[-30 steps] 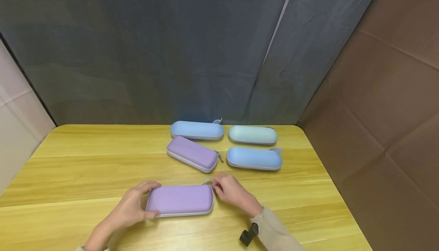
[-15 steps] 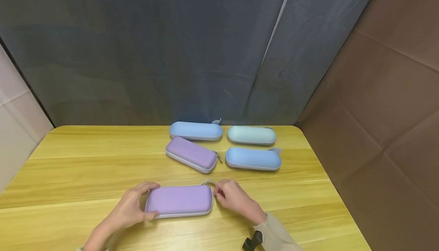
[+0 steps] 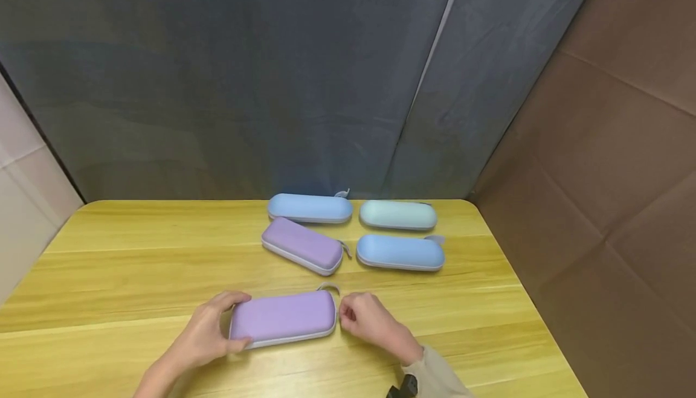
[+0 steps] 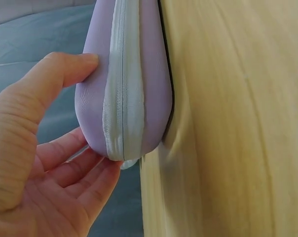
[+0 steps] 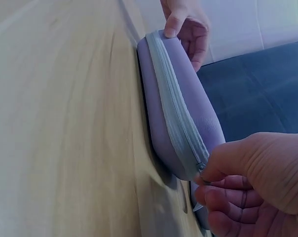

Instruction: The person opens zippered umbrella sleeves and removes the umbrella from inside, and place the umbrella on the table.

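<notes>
A purple zippered case [image 3: 288,316] with a pale zipper band lies at the front of the table, zipped along its visible side. My left hand [image 3: 209,328] grips its left end, the thumb on the near side and the fingers on the far side. At the right end, my right hand [image 3: 370,322] pinches the zipper pull [image 5: 201,170] between thumb and curled fingers. A grey strap loop [image 3: 328,287] sticks out at the case's far right corner. In the left wrist view the thumb and fingertips press the rounded end of the case [image 4: 154,98].
Behind lie a second purple case [image 3: 302,245], two blue cases [image 3: 310,208] and a mint-green case [image 3: 398,214], close together. Dark grey cloth [image 3: 244,84] hangs at the table's back edge, brown cloth [image 3: 614,174] on the right.
My right hand has moved slightly toward the front around the case's right end. That end has swung a little away from me. The left hand keeps its grip.
</notes>
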Motion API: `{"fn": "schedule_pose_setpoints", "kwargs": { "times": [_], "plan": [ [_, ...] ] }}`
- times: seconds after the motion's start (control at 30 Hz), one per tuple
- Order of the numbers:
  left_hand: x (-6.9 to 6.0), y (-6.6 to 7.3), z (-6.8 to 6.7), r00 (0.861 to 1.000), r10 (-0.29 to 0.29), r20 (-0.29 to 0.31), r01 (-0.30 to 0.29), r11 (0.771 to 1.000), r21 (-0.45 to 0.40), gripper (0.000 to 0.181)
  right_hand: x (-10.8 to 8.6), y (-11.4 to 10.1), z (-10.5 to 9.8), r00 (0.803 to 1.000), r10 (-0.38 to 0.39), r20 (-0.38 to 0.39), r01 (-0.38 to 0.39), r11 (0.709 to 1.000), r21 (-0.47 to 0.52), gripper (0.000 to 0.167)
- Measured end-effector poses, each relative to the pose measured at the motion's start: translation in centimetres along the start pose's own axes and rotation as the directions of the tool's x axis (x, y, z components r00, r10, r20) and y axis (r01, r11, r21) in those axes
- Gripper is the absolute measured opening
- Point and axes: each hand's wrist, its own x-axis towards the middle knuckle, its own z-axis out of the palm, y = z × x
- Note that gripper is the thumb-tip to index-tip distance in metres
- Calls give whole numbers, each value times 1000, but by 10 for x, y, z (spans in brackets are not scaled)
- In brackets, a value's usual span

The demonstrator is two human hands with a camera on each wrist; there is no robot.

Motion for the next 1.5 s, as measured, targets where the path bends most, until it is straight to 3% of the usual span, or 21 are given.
{"fn": "schedule_pose_setpoints", "kwargs": {
  "times": [0.67, 0.93, 1.1, 1.37, 1.5],
  "plan": [
    [-7, 11, -4, 998, -43, 34, 41, 998, 38, 63, -7, -15, 5, 1000, 14, -3, -14, 1000, -6, 12],
    [-11, 21, -5, 995, -88, 42, 79, 981, 177, 68, -7, -20, 9, 999, 29, -27, -29, 1000, -3, 13],
    [-15, 31, -5, 990, -134, 46, 121, 968, 220, 66, -5, -24, 13, 999, 16, -48, -16, 1000, -6, 13],
    [-25, 49, 0, 964, -265, 20, 252, 937, 243, 66, -1, -31, 23, 999, 4, -50, -4, 1000, 5, 13],
    [-29, 61, 5, 934, -356, 14, 339, 902, 265, 69, 1, -35, 27, 998, -23, -63, 23, 1000, -10, 13]
  ]
}}
